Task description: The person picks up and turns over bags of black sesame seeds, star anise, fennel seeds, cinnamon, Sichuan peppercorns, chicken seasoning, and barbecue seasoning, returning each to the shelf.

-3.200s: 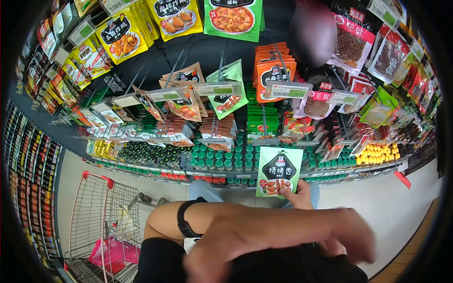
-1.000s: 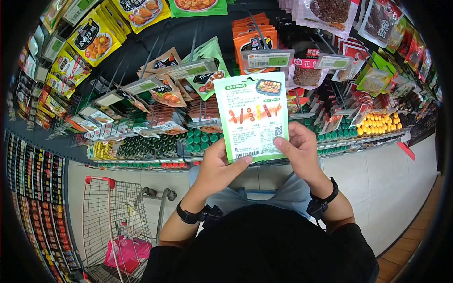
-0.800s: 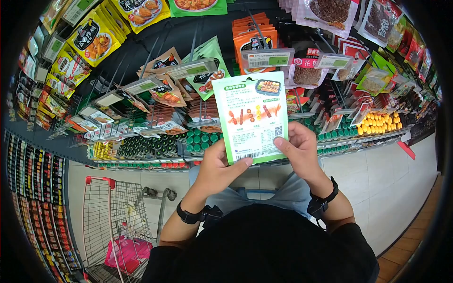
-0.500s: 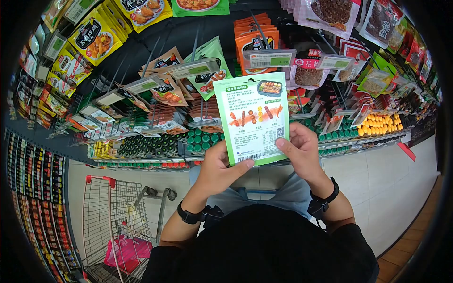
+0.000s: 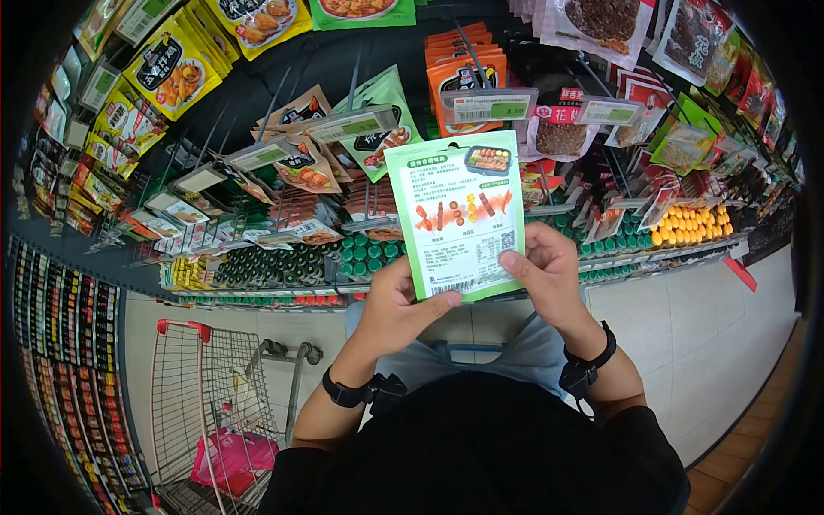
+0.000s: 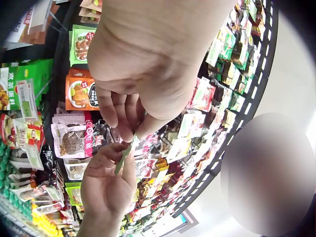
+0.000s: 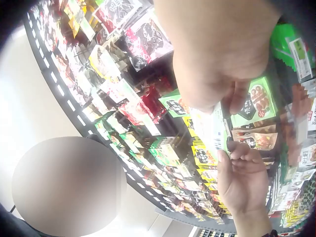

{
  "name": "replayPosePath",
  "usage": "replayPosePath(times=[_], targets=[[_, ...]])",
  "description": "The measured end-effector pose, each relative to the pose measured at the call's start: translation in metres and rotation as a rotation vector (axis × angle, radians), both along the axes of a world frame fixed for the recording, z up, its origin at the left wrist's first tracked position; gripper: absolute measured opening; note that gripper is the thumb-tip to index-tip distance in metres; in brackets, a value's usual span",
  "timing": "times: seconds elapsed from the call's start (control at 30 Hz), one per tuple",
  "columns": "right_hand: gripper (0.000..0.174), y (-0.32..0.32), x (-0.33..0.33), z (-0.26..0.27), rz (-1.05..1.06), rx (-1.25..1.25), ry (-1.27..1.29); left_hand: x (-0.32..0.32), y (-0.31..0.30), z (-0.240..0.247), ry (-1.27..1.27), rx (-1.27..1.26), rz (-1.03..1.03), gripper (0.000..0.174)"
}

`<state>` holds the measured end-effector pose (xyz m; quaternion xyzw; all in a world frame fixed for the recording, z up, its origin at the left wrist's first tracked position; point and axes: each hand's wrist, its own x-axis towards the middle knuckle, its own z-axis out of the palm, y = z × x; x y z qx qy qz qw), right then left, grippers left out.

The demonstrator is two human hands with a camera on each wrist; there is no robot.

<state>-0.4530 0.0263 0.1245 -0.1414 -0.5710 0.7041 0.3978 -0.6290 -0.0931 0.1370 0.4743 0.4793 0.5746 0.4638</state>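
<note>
A green-and-white seasoning packet (image 5: 463, 215) is held up in front of the shelves, its printed back with pictures and a barcode facing the head camera. My left hand (image 5: 399, 309) pinches its lower left corner, thumb on the printed side. At the lower right edge, my right hand (image 5: 549, 270) grips it with the thumb across the print and fingers behind. In the left wrist view the packet (image 6: 124, 157) shows edge-on between the left hand (image 6: 143, 84) and the right hand (image 6: 109, 185). From the right wrist, its barcode side (image 7: 215, 131) is partly visible.
Hanging packets on hooks, including orange ones (image 5: 468, 81) and yellow ones (image 5: 176, 73), fill the rack ahead. Green-capped bottles (image 5: 369, 257) stand on the shelf below. A shopping cart (image 5: 206, 386) with a pink bag (image 5: 230, 459) is at the lower left.
Since the oldest frame, the packet has turned from front to back and both hands hold it nearer the middle; the crossing arm has moved back. Over the last second, it has barely moved.
</note>
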Motion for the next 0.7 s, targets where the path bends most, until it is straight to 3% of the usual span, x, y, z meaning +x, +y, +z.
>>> replayPosePath(times=[0.7], targets=[[0.016,0.0036,-0.0019,-0.0054,-0.005,-0.049,0.009,-0.0007,0.0028,-0.0079,-0.061,0.065,-0.021,0.049]])
